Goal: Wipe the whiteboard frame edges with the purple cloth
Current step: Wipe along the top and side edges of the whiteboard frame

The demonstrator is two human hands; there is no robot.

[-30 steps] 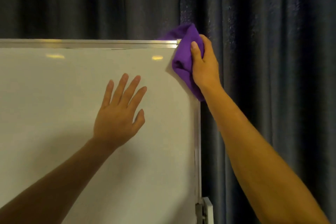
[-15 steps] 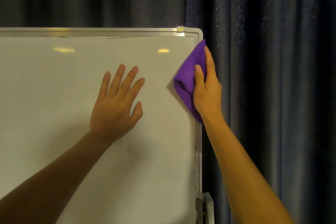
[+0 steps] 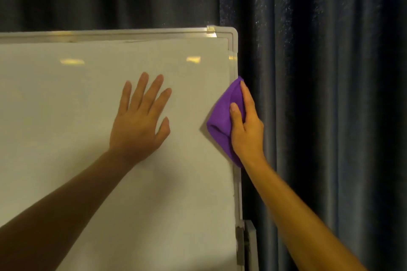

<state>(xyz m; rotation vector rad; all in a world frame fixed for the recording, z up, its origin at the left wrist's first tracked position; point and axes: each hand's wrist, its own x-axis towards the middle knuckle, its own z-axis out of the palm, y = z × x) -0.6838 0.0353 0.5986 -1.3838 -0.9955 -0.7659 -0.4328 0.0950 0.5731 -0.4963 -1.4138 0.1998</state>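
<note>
Dark pleated curtain (image 3: 319, 94) hangs close behind the board, nearly touching its right side. Whiteboard (image 3: 88, 160) upright, metal frame (image 3: 233, 39) along top and right edge, rounded corner piece bare.

Left hand (image 3: 138, 125) flat on the white surface, fingers spread, thumb out; reads as bracing the board. Right hand (image 3: 247, 130) wraps the purple cloth (image 3: 220, 116) over the right frame edge, below the corner: thumb pressed on the cloth at the front, forefinger lying straight up the outer side. Other fingers hidden behind the edge, cannot tell how they sit.

Risks, as I judge them:
- Cloth is bunched, not folded flat. On a downward pull it could roll off the narrow rail and wipe board face instead of frame.
- Bracket or hinge (image 3: 241, 244) low on the right edge, with a pale part just beside it. Cloth may snag there, or fingers behind the rail may catch.
- Curtain so near could get dragged in with the cloth.
- If the bracing palm slips, the board may swing or shift.
</note>
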